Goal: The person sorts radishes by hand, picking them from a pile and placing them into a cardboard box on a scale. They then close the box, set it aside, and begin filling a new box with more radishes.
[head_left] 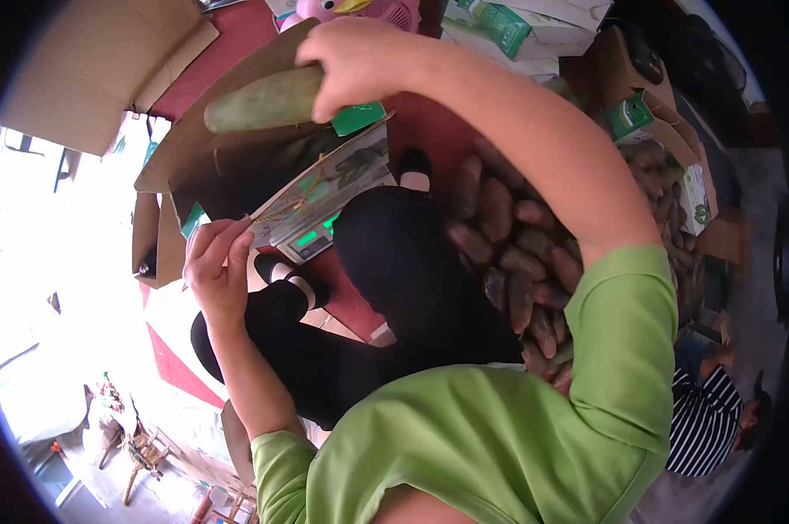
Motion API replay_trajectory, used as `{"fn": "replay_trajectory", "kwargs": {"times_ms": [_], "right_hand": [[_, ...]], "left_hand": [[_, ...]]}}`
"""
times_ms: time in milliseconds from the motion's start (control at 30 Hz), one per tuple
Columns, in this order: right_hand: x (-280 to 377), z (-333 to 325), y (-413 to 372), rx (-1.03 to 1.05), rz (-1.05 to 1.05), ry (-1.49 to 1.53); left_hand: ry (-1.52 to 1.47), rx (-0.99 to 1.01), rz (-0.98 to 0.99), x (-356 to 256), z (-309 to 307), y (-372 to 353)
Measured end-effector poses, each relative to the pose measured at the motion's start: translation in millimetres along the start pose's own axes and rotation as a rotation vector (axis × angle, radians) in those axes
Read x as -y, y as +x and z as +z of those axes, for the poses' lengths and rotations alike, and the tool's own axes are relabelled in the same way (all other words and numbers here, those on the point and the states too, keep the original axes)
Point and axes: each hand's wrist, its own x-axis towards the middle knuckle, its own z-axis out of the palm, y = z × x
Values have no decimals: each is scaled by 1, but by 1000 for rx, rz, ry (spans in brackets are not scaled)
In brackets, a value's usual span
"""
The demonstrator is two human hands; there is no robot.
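My right hand (359, 65) is closed around one end of a long, dull green gourd (263, 100), holding it level above an open cardboard carton (351, 175). Its exact kind is hard to tell. At the carton's near corner, the fingers of my left hand (218, 266) pinch the carton's edge. A yellow cord handle runs along the printed side. Beneath the carton, a scale (307, 244) shows green lit displays. The inside of the carton is dark, so its contents cannot be made out.
A heap of long brownish gourds (521, 253) lies to the right of my legs. Flattened cardboard (89, 65) is at upper left, a pink duck-shaped object (368, 12) at the top. More printed cartons (539, 31) stand at upper right. Another person in a striped top (707, 424) is at lower right.
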Motion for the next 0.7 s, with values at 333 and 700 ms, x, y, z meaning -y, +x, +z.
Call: {"fn": "replay_trajectory", "kwargs": {"times_ms": [333, 700], "right_hand": [[43, 53, 22, -118, -4, 61], [-127, 107, -165, -640, 479, 795]], "left_hand": [[-24, -27, 29, 3, 1, 2], [23, -42, 51, 14, -3, 0]]}}
